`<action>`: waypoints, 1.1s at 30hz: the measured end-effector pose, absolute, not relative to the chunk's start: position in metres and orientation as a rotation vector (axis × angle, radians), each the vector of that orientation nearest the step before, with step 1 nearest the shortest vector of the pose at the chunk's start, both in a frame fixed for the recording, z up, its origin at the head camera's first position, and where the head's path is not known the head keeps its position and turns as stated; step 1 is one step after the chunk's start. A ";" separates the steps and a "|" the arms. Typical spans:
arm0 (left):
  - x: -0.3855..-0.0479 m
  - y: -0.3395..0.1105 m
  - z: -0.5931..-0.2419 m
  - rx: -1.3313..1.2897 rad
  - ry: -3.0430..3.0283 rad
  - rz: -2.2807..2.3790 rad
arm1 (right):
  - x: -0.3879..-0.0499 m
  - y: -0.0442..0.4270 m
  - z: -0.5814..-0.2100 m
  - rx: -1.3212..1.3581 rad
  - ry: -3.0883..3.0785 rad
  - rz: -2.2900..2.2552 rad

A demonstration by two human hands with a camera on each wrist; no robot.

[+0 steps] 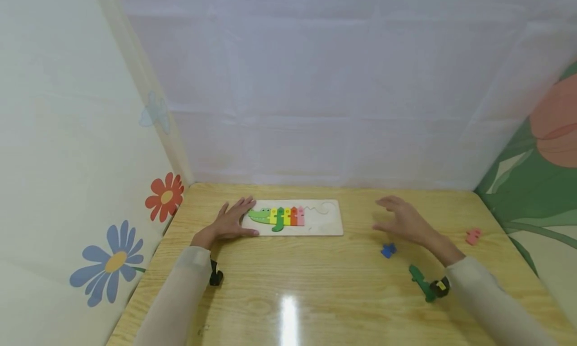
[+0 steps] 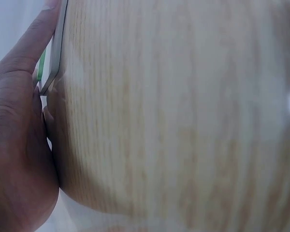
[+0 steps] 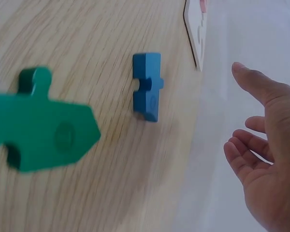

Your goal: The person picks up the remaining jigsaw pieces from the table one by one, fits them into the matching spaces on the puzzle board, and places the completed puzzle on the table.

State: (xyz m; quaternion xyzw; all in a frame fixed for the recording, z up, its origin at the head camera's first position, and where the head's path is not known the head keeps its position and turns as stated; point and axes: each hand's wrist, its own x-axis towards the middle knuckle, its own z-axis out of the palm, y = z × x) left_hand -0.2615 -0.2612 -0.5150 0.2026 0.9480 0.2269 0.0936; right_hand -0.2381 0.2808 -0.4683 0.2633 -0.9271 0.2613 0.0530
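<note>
- Okay, lowest in my head view, a pale sleeve (image 1: pixel 169 296) reaches in from the bottom left over the wood-grained counter (image 1: pixel 338 286), and a bright glare (image 1: pixel 289 318) sits at bottom centre.
- At lower right I have a green puzzle piece (image 1: pixel 418 277) lying on the counter, large at the left edge of my right wrist view.
- Slightly higher, right of centre, lies a blue puzzle piece (image 1: pixel 388 250); the wrist view shows me its notch and its knob.
- Over towards the right edge is a pink puzzle piece (image 1: pixel 473 236).
- Above the blue one, the right hand (image 1: pixel 405 223) is free, thumb and fingers well apart.
- Left of centre, the left hand (image 1: pixel 232 221) rests spread at the left end of the puzzle board, fingers fairly straight, thumb at the near edge.
- Mid-frame, that puzzle board (image 1: pixel 326 220) lies flat, carrying a green crocodile head (image 1: pixel 260 215) and a row of yellow, green, yellow, orange and pink sections; a curled outline marks its right part.
- Farthest off, a pale sheet (image 1: pixel 315 85) fills the top, with a red flower (image 1: pixel 165 197) printed on the left wall.
</note>
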 end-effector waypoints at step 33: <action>-0.262 -0.262 -0.516 0.594 2.832 0.642 | -0.223 0.351 -0.451 0.683 -2.846 0.643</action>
